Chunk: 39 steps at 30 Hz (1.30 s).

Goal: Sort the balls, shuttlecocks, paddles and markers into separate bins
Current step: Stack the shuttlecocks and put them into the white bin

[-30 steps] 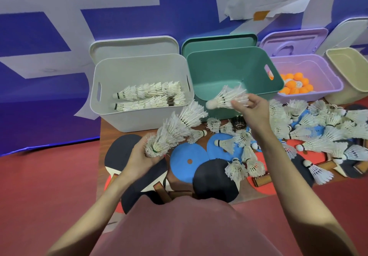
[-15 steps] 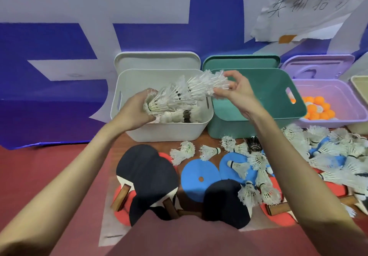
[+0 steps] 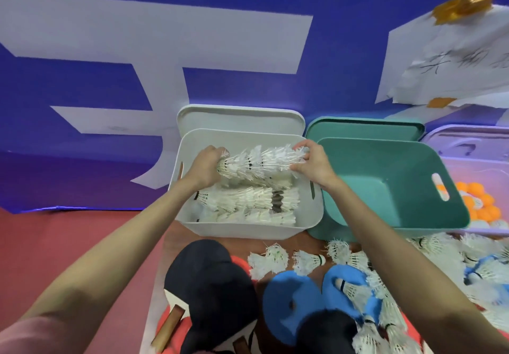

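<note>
A nested row of white shuttlecocks (image 3: 259, 162) lies sideways just over the white bin (image 3: 248, 229). My left hand (image 3: 205, 165) grips its cork end and my right hand (image 3: 312, 161) holds its feathered end. Two more rows of shuttlecocks (image 3: 248, 202) lie inside that bin. Loose shuttlecocks (image 3: 308, 261) are scattered over the table among black paddles (image 3: 212, 285) and blue paddles (image 3: 289, 298). Orange balls (image 3: 479, 202) sit in the purple bin at the right edge.
The green bin (image 3: 399, 224) stands empty beside the white one, each with its lid (image 3: 239, 118) propped behind. A blue and white wall rises at the back, with paper sheets (image 3: 446, 59) taped on. Red floor lies to the left.
Both hands carried the shuttlecock row from above the table down into the mouth of the white bin. The view tilted forward and closer to the bins.
</note>
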Motion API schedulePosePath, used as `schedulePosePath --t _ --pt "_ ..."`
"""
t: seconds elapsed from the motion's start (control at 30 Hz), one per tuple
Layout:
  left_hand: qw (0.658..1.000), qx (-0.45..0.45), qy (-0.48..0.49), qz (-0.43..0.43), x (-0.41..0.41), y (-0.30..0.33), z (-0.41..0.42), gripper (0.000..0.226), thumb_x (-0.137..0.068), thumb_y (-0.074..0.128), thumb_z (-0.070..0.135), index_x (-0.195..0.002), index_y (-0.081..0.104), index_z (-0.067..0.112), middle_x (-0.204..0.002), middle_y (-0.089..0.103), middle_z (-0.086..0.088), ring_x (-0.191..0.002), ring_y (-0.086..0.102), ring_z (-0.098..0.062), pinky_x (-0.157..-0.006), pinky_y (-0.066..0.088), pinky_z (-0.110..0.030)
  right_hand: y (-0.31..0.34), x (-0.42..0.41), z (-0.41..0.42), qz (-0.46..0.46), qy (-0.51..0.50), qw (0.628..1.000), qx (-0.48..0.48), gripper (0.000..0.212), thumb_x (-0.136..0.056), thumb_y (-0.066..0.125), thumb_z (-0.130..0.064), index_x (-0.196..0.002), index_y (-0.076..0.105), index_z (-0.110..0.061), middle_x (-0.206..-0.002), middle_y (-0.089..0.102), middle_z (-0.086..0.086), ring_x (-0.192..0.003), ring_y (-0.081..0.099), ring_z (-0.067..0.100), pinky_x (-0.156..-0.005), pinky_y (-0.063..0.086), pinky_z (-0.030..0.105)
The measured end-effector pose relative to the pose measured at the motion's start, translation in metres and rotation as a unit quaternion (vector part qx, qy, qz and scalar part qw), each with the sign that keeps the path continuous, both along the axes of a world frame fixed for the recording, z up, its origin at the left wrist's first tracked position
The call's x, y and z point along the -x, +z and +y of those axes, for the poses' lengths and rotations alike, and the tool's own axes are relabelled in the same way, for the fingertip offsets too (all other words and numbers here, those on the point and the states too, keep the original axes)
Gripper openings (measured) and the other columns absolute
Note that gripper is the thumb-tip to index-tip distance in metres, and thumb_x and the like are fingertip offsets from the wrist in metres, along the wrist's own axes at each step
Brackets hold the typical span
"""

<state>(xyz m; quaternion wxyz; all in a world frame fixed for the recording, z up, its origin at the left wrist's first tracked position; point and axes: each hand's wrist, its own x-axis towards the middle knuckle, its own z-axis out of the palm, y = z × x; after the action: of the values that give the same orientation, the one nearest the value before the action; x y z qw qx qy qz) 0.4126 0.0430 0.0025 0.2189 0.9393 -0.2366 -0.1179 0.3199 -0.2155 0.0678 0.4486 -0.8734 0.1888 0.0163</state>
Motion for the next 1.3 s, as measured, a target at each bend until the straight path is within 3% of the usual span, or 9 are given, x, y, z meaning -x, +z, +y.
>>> schedulePosePath --t 0.13,0.27,0.43,0.57,0.67,0.8,0.93,1.1,1.3 --pt "0.999 -0.036 0.022 -0.008 -0.025 -0.025 -0.004 0.042 -0.064 0.066 0.004 -0.105 0.058 0.012 -0.099 0.059 -0.014 -0.092 0.053 -0.036 -0.078 0.047 -0.041 -0.023 -0.018 0.011 0.009 -0.027 0.998 0.051 0.042 -0.071 0.058 0.014 -0.106 0.054 -0.008 -0.104 0.047 0.003 -0.080 0.047 0.016 -0.054 0.032 0.016" --pt "0.997 -0.067 0.027 -0.034 -0.018 -0.019 -0.019 0.042 -0.070 0.056 -0.009 -0.111 0.052 -0.001 -0.103 0.049 -0.023 -0.098 0.047 -0.039 -0.081 0.045 -0.045 -0.039 -0.024 0.017 0.053 -0.061 0.995 0.053 0.044 -0.075 0.048 0.014 -0.114 0.050 -0.007 -0.096 0.047 0.007 -0.072 0.049 0.019 -0.048 0.037 0.017" --pt "0.993 -0.080 0.056 -0.068 -0.008 -0.034 -0.028 0.047 -0.069 0.049 -0.014 -0.115 0.045 -0.001 -0.109 0.042 -0.022 -0.102 0.042 -0.038 -0.082 0.037 -0.040 -0.057 -0.027 0.020 0.125 -0.018 0.984 0.124 0.043 -0.078 0.047 0.011 -0.117 0.040 -0.004 -0.101 0.051 0.015 -0.098 0.055 0.038 -0.077 0.044 0.039" --pt "0.996 -0.076 0.045 -0.004 -0.002 -0.039 -0.029 0.080 -0.062 0.081 0.029 -0.126 0.037 0.010 -0.119 0.033 -0.014 -0.111 0.034 -0.031 -0.097 0.029 -0.038 -0.059 -0.015 0.026 0.138 0.077 0.940 0.301 0.039 -0.078 0.045 0.014 -0.114 0.038 0.001 -0.115 0.044 0.024 -0.091 0.054 0.039 -0.067 0.038 0.037" --pt "0.998 -0.040 0.025 0.032 0.002 -0.035 -0.027 0.089 -0.059 0.079 0.045 -0.133 0.036 0.022 -0.129 0.029 -0.010 -0.124 0.026 -0.029 -0.108 0.018 -0.041 -0.054 -0.012 0.031 0.122 0.118 0.890 0.424 0.036 -0.078 0.049 0.012 -0.112 0.046 0.002 -0.121 0.039 0.022 -0.097 0.051 0.034 -0.074 0.041 0.032" --pt "0.998 0.038 0.041 0.036 0.005 -0.024 -0.024 0.083 -0.060 0.078 0.060 -0.131 0.045 0.031 -0.130 0.035 -0.005 -0.125 0.028 -0.023 -0.105 0.022 -0.038 -0.044 -0.014 0.031 0.092 0.156 0.818 0.546 0.021 -0.076 0.055 0.001 -0.096 0.057 -0.005 -0.110 0.045 0.015 -0.103 0.044 0.031 -0.082 0.035 0.033" --pt "0.987 0.093 0.115 -0.070 0.005 -0.024 -0.028 0.064 -0.062 0.076 0.060 -0.116 0.061 0.030 -0.117 0.048 -0.002 -0.113 0.038 -0.021 -0.098 0.030 -0.036 -0.041 -0.013 0.027 0.072 0.169 0.841 0.509 0.044 -0.071 0.059 0.009 -0.112 0.048 -0.003 -0.116 0.042 0.018 -0.097 0.048 0.030 -0.071 0.038 0.032" --pt "0.988 0.032 0.027 -0.148 0.007 -0.025 -0.035 0.036 -0.076 0.077 0.030 -0.105 0.067 0.011 -0.092 0.048 -0.007 -0.086 0.047 -0.026 -0.069 0.038 -0.033 -0.049 -0.012 0.025 0.061 0.191 0.901 0.385 0.054 -0.074 0.054 0.016 -0.122 0.041 -0.005 -0.119 0.036 0.020 -0.068 0.045 0.028 -0.056 0.040 0.038" --pt "0.996 -0.030 0.008 -0.080 0.006 -0.021 -0.048 0.018 -0.086 0.067 0.017 -0.091 0.057 0.002 -0.090 0.045 -0.010 -0.083 0.047 -0.026 -0.068 0.043 -0.036 -0.060 -0.007 0.029 0.074 0.224 0.893 0.383 0.059 -0.082 0.055 -0.001 -0.137 0.034 -0.005 -0.130 0.033 0.020 -0.114 0.041 0.035 -0.085 0.044 0.040"
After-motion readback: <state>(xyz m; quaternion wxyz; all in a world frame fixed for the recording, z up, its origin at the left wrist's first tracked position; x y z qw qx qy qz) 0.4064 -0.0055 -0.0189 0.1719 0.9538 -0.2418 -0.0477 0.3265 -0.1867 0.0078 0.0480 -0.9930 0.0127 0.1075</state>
